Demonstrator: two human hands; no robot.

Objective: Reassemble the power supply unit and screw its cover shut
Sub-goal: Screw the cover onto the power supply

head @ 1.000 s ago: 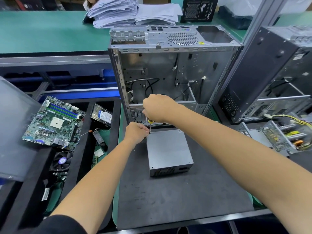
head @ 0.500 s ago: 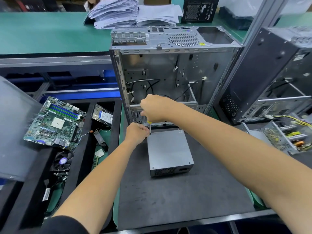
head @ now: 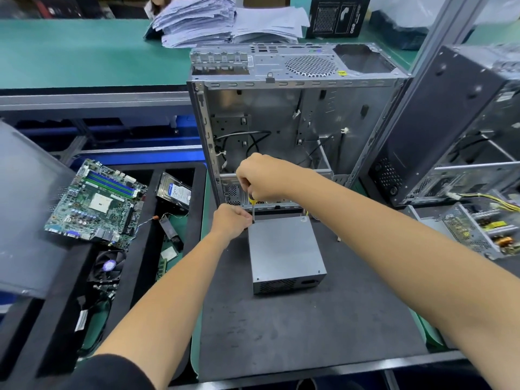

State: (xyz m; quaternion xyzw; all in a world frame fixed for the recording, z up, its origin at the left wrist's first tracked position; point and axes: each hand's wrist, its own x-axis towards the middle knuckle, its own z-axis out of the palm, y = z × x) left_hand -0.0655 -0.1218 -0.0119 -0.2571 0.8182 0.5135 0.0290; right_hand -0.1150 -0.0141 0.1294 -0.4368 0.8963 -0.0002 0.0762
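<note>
A grey power supply unit (head: 284, 249) lies closed on the dark mat (head: 309, 333), its vented side facing me. My right hand (head: 261, 178) grips a yellow-handled screwdriver (head: 252, 208) held upright, its tip at the unit's far left top corner. My left hand (head: 232, 222) is curled at that same corner, fingers pinched around the screwdriver's shaft near the tip. The screw itself is hidden by my fingers.
An open grey computer case (head: 295, 122) stands just behind the unit. A second case (head: 450, 130) and an opened power supply (head: 484, 232) sit at the right. Left trays hold a motherboard (head: 95, 204), a hard drive (head: 176, 192) and a fan (head: 108, 266).
Both hands stay at the unit's far left corner with the screwdriver; my right hand has shifted only slightly on the handle.
</note>
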